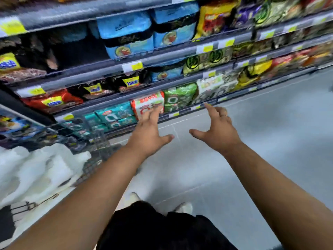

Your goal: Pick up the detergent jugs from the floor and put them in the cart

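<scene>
My left hand (149, 134) and my right hand (218, 130) are both stretched out in front of me over the grey floor, fingers spread, holding nothing. At the left stands a wire shopping cart (97, 141), and blurred white shapes (41, 170) that look like detergent jugs lie inside it. No jug shows on the floor in this blurred view.
Store shelves (162, 56) packed with bagged noodle packs run across the top and left. Grey tiled floor (261, 141) stretches to the right. My dark shorts and white shoes (183, 207) show at the bottom.
</scene>
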`<action>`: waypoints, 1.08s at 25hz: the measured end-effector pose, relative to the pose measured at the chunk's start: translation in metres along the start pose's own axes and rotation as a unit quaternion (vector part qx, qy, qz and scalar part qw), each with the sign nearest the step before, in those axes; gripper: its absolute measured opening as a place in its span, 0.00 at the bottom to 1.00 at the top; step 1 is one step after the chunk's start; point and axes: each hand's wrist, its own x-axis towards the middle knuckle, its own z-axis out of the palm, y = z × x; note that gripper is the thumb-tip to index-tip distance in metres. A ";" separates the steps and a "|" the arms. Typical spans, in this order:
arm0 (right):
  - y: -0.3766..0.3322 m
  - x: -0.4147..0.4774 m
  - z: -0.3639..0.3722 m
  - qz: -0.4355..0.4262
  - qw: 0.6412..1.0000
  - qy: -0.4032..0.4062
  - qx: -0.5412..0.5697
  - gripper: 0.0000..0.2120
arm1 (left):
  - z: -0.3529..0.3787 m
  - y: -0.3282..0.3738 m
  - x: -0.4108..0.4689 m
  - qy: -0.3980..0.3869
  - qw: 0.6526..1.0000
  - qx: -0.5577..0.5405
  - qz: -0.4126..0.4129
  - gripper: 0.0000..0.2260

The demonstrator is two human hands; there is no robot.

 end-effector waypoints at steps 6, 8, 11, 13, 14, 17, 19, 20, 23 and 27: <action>0.120 0.023 -0.118 0.087 0.984 0.133 0.083 0.44 | 0.045 0.155 0.108 -0.051 0.990 0.008 0.129 0.40; 0.154 0.039 -0.153 0.125 0.974 0.159 0.099 0.44 | 0.060 0.201 0.154 -0.072 0.983 0.013 0.167 0.40; 0.195 0.071 -0.201 0.167 0.957 0.208 0.117 0.44 | 0.080 0.268 0.223 -0.107 0.969 0.016 0.223 0.39; 0.217 0.091 -0.232 0.197 0.940 0.247 0.129 0.45 | 0.087 0.315 0.266 -0.126 0.956 0.014 0.264 0.39; 0.225 0.097 -0.243 0.208 0.933 0.262 0.134 0.45 | 0.090 0.336 0.281 -0.132 0.951 0.016 0.280 0.39; 0.261 0.115 -0.279 0.253 0.906 0.305 0.147 0.45 | 0.108 0.411 0.326 -0.172 0.925 0.028 0.338 0.39; 0.291 0.123 -0.302 0.282 0.893 0.318 0.151 0.45 | 0.126 0.458 0.350 -0.196 0.911 0.019 0.362 0.40; 0.310 0.128 -0.314 0.294 0.886 0.326 0.151 0.45 | 0.139 0.481 0.363 -0.203 0.907 0.015 0.370 0.41; 0.370 0.144 -0.347 0.313 0.870 0.348 0.154 0.45 | 0.181 0.543 0.399 -0.222 0.894 0.017 0.389 0.43; 0.473 0.173 -0.411 0.323 0.865 0.352 0.151 0.45 | 0.255 0.645 0.445 -0.223 0.891 0.012 0.396 0.43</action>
